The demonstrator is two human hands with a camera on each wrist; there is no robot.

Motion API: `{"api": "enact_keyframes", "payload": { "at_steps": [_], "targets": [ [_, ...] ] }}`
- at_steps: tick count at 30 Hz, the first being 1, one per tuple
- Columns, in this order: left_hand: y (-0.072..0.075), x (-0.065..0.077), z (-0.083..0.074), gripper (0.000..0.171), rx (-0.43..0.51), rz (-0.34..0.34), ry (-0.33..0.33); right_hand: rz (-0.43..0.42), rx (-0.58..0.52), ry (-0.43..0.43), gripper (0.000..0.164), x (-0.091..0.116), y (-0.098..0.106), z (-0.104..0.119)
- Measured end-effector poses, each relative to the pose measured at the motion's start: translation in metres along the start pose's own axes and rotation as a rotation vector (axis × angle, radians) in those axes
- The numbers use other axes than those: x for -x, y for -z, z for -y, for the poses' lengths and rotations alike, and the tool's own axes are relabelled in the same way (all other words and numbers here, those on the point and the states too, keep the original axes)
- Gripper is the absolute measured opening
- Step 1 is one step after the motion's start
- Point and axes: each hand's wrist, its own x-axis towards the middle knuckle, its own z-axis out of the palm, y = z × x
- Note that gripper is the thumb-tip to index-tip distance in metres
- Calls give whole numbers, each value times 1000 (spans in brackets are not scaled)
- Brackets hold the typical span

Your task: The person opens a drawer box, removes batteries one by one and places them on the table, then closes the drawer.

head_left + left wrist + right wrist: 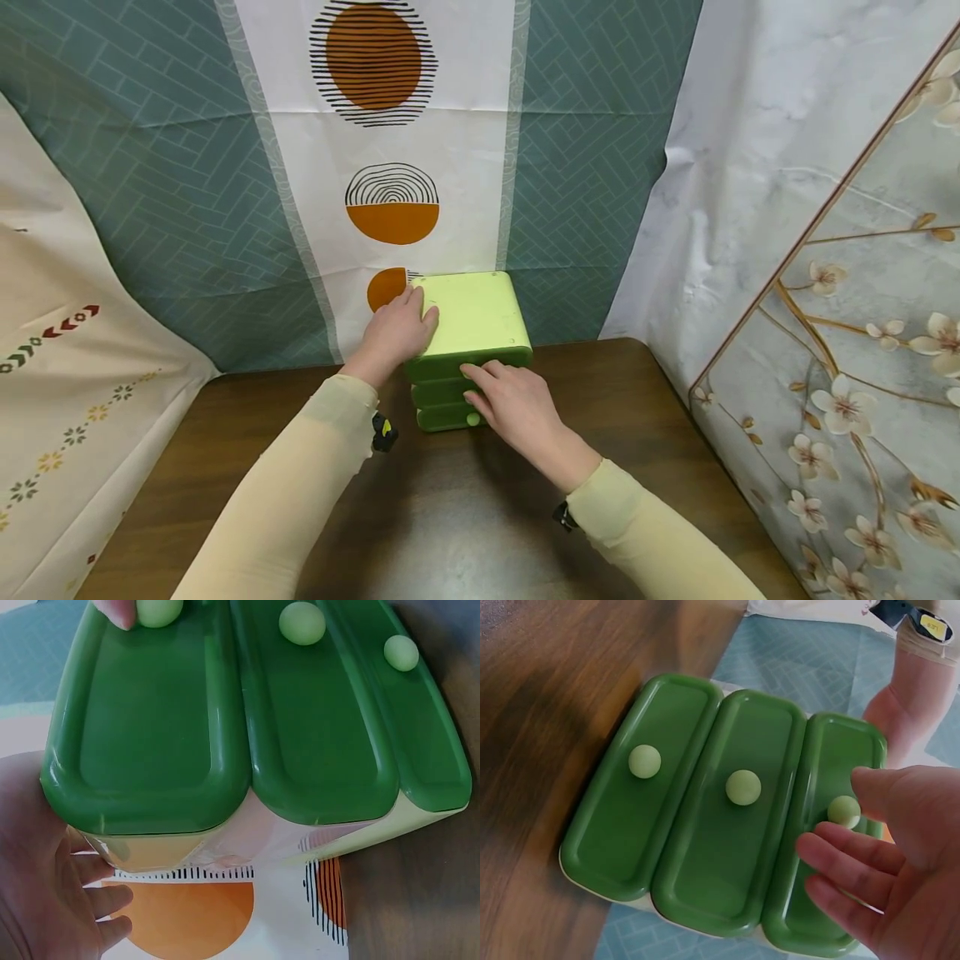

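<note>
A small chest of drawers (472,312) has a pale yellow-green casing and three dark green fronts, each with a round light green knob. All three drawers look closed. My left hand (399,327) rests on the casing's upper left edge, and in the left wrist view its fingers (109,900) lie along the side. At the front, my right hand (517,404) is at the top drawer. The right wrist view shows its thumb and fingers either side of the top knob (844,812), pinching it. The middle knob (743,787) and bottom knob (644,761) are untouched.
The chest stands near the back edge of a dark brown wooden table (450,508). Behind it hangs a patterned green and white cloth (465,167). A floral cloth (847,400) borders the right side, and a cream cloth (67,400) the left.
</note>
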Motion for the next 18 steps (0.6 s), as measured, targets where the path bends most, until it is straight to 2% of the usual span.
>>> {"api": "enact_keyframes", "payload": {
  "at_steps": [11, 18],
  "targets": [
    [-1, -1, 1, 70, -8, 5, 1, -14, 1, -4, 28, -7, -8, -3],
    [-1, -3, 3, 72, -15, 15, 6, -100, 18, -10, 30, -5, -17, -4]
  ]
}}
